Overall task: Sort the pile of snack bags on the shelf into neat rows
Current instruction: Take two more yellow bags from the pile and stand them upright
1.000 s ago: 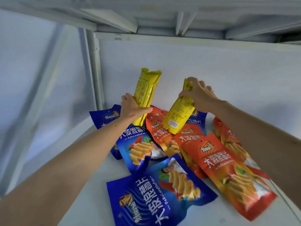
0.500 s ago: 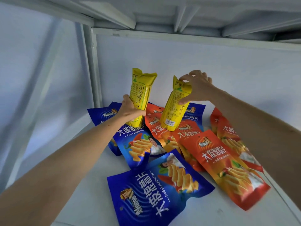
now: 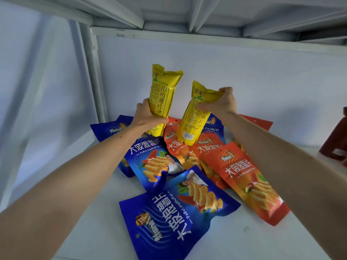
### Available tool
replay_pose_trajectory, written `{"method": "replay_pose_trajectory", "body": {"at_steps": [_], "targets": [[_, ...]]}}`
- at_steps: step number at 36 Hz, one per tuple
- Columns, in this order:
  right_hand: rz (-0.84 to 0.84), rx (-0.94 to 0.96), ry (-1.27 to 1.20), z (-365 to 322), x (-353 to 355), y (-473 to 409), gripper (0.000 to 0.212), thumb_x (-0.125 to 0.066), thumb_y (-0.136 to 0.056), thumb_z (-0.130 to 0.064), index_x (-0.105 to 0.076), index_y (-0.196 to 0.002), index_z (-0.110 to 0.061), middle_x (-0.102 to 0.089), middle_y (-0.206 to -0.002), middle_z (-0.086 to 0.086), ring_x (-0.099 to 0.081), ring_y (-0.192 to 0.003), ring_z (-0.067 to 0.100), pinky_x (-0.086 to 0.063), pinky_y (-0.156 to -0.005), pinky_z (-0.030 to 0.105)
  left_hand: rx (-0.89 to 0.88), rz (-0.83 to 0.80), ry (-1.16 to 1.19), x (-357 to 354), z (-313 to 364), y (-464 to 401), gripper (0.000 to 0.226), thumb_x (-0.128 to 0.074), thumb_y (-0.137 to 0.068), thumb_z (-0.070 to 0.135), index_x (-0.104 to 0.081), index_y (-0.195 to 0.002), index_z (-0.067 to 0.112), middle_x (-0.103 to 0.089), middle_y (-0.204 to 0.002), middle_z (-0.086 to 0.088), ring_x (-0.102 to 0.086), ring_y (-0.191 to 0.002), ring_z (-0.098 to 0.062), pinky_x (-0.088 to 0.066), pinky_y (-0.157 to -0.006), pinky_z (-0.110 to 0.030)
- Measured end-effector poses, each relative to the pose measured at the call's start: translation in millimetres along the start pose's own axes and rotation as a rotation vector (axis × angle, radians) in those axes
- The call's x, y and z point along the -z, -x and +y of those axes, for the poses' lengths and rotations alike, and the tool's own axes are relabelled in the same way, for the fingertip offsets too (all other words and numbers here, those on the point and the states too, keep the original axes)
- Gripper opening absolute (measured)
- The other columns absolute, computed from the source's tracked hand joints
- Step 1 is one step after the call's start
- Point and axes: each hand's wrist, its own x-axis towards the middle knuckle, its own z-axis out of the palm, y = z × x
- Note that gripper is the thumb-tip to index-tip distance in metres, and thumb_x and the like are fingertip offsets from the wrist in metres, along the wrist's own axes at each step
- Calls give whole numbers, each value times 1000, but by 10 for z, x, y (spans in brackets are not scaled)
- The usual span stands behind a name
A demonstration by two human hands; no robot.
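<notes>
My left hand grips the lower part of a tall yellow snack bag, held upright above the pile. My right hand grips the top of a second yellow bag, which leans left with its barcode end resting on the pile. Below them lie several flat bags on the white shelf: a large blue bag nearest me, another blue bag behind it, and an orange bag under my right forearm. More blue and orange bags are partly hidden underneath.
The shelf's back wall stands close behind the pile. A metal upright rises at the back left. The underside of the shelf above hangs low overhead. A dark red object sits at the right edge.
Both yellow bags have been turned more upright. My right hand shifted its hold to the top of its bag. The camera moved closer to the pile.
</notes>
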Motion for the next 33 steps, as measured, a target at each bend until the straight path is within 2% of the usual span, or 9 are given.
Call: {"method": "replay_pose_trajectory", "body": {"at_steps": [5,9,12,15,17,24,27,31,33], "targets": [[-62,-132,-264,139,-63,102,112,-88,-69,-27,-12,-150,-15,-61,-113,-4,-55,-104,17,-43,-92,38,-11,-65,174,-91,160,12,105,-89,-60,39,-28,-144,18,-58,-125,0,-60,-109,-19,-52,-95,-42],[-158,-127,-271,251,-94,131,66,-83,-76,-27,-52,-132,-8,-63,-104,1,-63,-98,18,-53,-80,30,-40,-136,234,-173,285,35,92,-87,-68,34,-29,-138,19,-56,-124,-1,-60,-106,-21,-54,-93,-45],[-175,-96,-312,310,-51,99,44,-80,-79,-25,-60,-116,-10,-65,-104,2,-65,-94,17,-53,-69,28,-57,-182,281,-202,366,26,85,-84,-72,34,-31,-138,21,-55,-121,2,-59,-104,-17,-54,-90,-42],[-132,-85,-372,335,87,72,56,-80,-76,-39,-48,-117,-19,-63,-115,2,-65,-103,21,-56,-87,45,-86,-215,346,-235,514,42,78,-80,-77,32,-36,-139,20,-54,-121,4,-57,-102,-12,-53,-79,-31],[-101,-78,-377,314,261,88,68,-78,-74,-49,-40,-121,-20,-61,-116,2,-64,-103,20,-56,-88,46,-101,-253,395,-298,631,53,76,-79,-78,34,-38,-141,18,-56,-121,4,-60,-98,-11,-51,-72,-26],[94,-55,-383,628,1093,313,69,-81,-77,-31,-37,-128,-17,-59,-109,-1,-65,-92,12,-56,-66,31,-149,-394,515,-972,1163,326,81,-78,-80,35,-33,-145,22,-57,-122,1,-61,-103,-10,-52,-72,-22],[216,-61,-292,882,1572,466,72,-86,-71,-30,-48,-128,-11,-60,-104,-4,-64,-86,9,-54,-65,28,-158,-485,526,-1372,1442,563,89,-80,-78,37,-27,-149,23,-59,-122,1,-63,-101,-9,-51,-73,-20],[320,-120,-173,1302,2268,669,34,-88,-67,-26,-67,-93,-20,-71,-92,1,-68,-78,13,-58,-70,33,-204,-595,548,-1922,1834,938,89,-81,-78,29,-28,-147,20,-61,-125,0,-64,-101,-7,-54,-72,-19],[364,-160,-120,1519,2602,784,55,-90,-56,-38,-67,-102,-17,-72,-98,2,-69,-84,15,-59,-74,35,-237,-635,558,-2190,2022,1144,81,-81,-79,23,-32,-144,18,-61,-122,2,-63,-93,2,-52,-65,-13]]}}
